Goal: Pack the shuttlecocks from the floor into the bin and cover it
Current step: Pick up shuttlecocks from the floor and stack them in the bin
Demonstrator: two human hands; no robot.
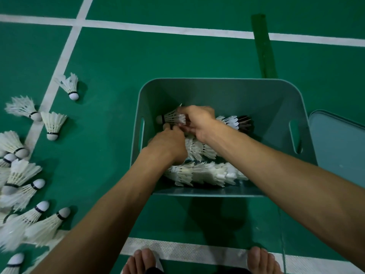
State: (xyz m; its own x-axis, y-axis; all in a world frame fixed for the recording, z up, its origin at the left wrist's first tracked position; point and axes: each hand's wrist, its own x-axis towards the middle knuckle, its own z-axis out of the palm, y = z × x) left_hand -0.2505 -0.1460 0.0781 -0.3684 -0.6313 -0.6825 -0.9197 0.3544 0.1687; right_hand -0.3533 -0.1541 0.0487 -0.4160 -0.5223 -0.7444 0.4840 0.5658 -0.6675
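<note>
The floor is a green sports court marked with white lines. One line runs across the far side, one comes down at the left, and a textured one lies near the person's bare feet. A strip of darker green tape crosses the far line just behind the bin.

The grey-green bin stands open on the floor in the middle, with a slot handle in each side wall. Its lid lies flat on the floor just beside its right wall.

Loose shuttlecocks are scattered on the floor along the left line, well apart from the bin. Packed shuttlecocks lie in rows inside the bin.

Both hands reach into the bin. The right hand has its fingers clamped on the feathers of a shuttlecock near the left wall. The left hand curls its fingers down beside it, and I cannot tell whether they hold anything.
</note>
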